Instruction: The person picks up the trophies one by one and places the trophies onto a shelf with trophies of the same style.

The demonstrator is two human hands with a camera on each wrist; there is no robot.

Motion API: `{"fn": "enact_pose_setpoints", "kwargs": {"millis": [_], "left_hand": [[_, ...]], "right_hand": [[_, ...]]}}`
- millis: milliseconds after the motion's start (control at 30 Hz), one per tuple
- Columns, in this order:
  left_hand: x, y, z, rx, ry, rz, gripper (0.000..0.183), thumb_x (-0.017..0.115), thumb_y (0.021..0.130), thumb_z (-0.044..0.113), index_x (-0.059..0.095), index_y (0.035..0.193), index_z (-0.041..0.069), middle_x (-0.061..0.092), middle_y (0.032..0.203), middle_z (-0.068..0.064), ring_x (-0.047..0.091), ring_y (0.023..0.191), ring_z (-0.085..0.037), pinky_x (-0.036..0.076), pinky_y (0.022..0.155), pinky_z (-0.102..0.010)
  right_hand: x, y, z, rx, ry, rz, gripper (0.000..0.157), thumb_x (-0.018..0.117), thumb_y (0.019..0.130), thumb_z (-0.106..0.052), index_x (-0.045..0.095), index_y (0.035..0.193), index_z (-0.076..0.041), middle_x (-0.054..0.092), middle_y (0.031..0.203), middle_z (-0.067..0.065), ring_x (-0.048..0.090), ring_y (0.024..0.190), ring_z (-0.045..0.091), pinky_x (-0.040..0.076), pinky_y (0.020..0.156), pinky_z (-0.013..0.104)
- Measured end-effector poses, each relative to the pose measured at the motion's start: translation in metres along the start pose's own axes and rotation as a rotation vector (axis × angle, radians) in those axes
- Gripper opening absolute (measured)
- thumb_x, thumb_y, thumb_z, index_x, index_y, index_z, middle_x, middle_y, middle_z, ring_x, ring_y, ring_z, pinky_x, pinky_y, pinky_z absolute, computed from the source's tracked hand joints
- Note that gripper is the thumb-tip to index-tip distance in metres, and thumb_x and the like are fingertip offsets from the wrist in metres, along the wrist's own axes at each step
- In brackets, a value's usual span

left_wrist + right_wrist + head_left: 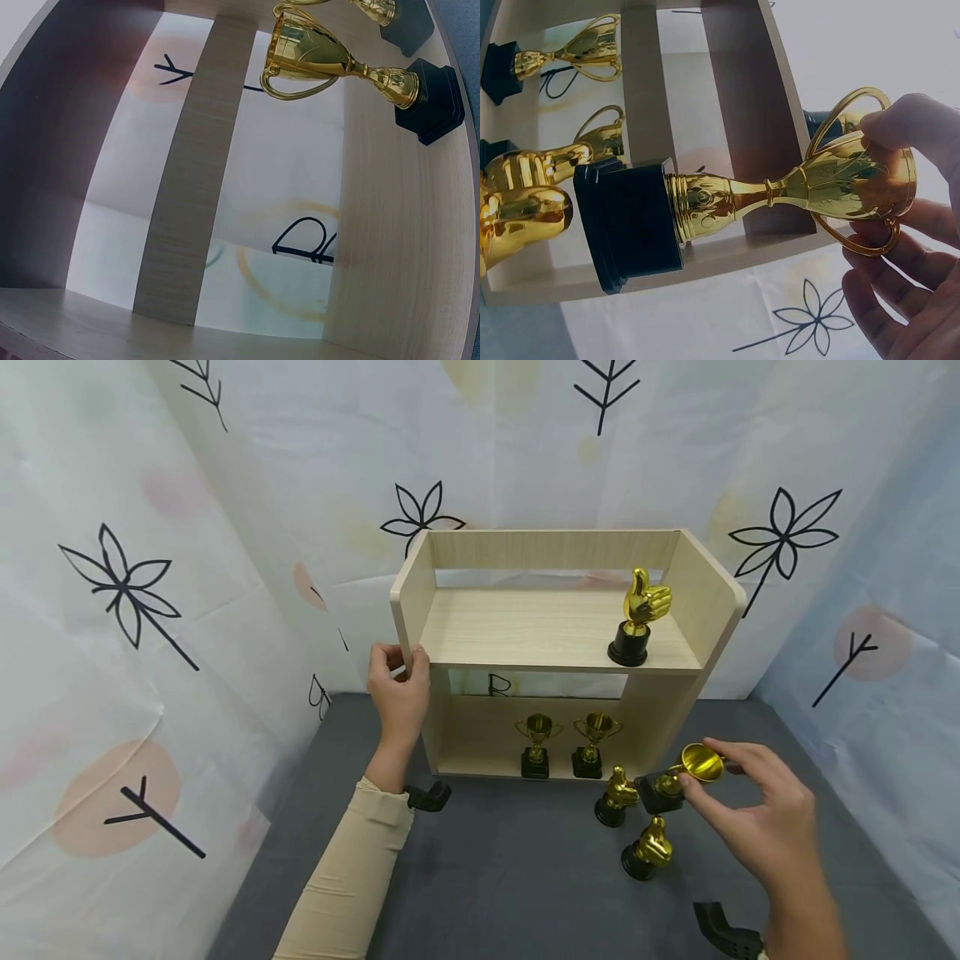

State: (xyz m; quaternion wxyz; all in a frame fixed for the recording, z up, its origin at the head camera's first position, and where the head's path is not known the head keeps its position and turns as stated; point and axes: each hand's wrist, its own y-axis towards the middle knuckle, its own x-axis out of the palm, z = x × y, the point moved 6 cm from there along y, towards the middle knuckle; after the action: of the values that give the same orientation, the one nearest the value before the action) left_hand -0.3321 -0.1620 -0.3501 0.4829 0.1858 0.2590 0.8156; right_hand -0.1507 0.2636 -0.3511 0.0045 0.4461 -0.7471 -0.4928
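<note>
My right hand (776, 814) pinches a gold trophy cup (855, 180) by its bowl between thumb and fingers. The cup is tilted, its black base (634, 221) pointing away from the palm. My left hand (401, 689) grips the left side panel of a light wooden shelf (562, 627). Two gold trophy cups stand on the lower level, a left one (537, 743) and a right one (592, 743). On the upper level, at the right, stands a gold thumbs-up trophy (637, 618). Two more thumbs-up trophies, a farther one (618, 795) and a nearer one (649, 848), stand before the shelf.
The shelf stands at the back of a dark grey table (510, 877). Pale patterned cloth (337, 460) hangs behind it and down both sides. Black wrist mounts, one at the left wrist (429, 797) and one at the right (726, 933), stick out from the arms.
</note>
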Motion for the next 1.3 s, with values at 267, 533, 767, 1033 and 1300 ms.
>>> {"fn": "enact_pose_setpoints", "kwargs": {"millis": [267,533,767,1033,1300], "left_hand": [[0.000,-0.001,0.001,-0.013,0.007,0.002,0.023,0.069,0.101,0.020,0.059,0.106,0.000,0.064,0.104,-0.017,0.065,0.096,-0.020,0.058,0.084,-0.045],[-0.001,-0.001,0.000,-0.014,0.005,0.000,0.023,0.069,0.101,0.020,0.059,0.106,0.000,0.063,0.103,-0.016,0.065,0.095,-0.019,0.057,0.083,-0.043],[-0.001,-0.001,0.000,-0.009,0.008,-0.007,0.023,0.068,0.102,0.021,0.059,0.107,0.000,0.063,0.104,-0.017,0.066,0.097,-0.023,0.058,0.084,-0.045],[0.000,-0.001,0.002,-0.010,-0.003,-0.012,0.024,0.069,0.102,0.021,0.059,0.108,0.000,0.063,0.105,-0.017,0.066,0.097,-0.023,0.058,0.084,-0.045],[0.000,-0.001,0.002,-0.006,0.008,-0.011,0.023,0.068,0.102,0.020,0.059,0.107,-0.001,0.063,0.105,-0.018,0.066,0.097,-0.023,0.058,0.084,-0.046]], "right_hand": [[0.006,-0.001,-0.002,0.030,-0.001,-0.016,0.058,0.094,0.066,0.005,0.079,0.121,-0.006,0.063,0.115,-0.024,0.053,0.098,-0.013,0.037,0.091,0.004],[0.010,-0.001,-0.007,-0.002,0.019,-0.022,0.056,0.092,0.067,0.006,0.080,0.119,-0.005,0.065,0.112,-0.021,0.053,0.097,-0.011,0.038,0.089,0.006],[0.014,-0.001,-0.008,-0.013,0.012,-0.030,0.055,0.092,0.067,0.006,0.079,0.119,-0.004,0.065,0.112,-0.017,0.053,0.096,-0.009,0.038,0.089,0.006],[0.019,-0.002,-0.009,-0.016,0.021,-0.046,0.055,0.093,0.067,0.007,0.079,0.119,-0.004,0.068,0.110,-0.011,0.053,0.097,-0.010,0.038,0.089,0.006],[0.026,-0.002,-0.010,-0.019,0.043,-0.063,0.055,0.094,0.066,0.006,0.079,0.118,-0.004,0.072,0.107,0.002,0.055,0.096,-0.007,0.039,0.090,0.005]]}}
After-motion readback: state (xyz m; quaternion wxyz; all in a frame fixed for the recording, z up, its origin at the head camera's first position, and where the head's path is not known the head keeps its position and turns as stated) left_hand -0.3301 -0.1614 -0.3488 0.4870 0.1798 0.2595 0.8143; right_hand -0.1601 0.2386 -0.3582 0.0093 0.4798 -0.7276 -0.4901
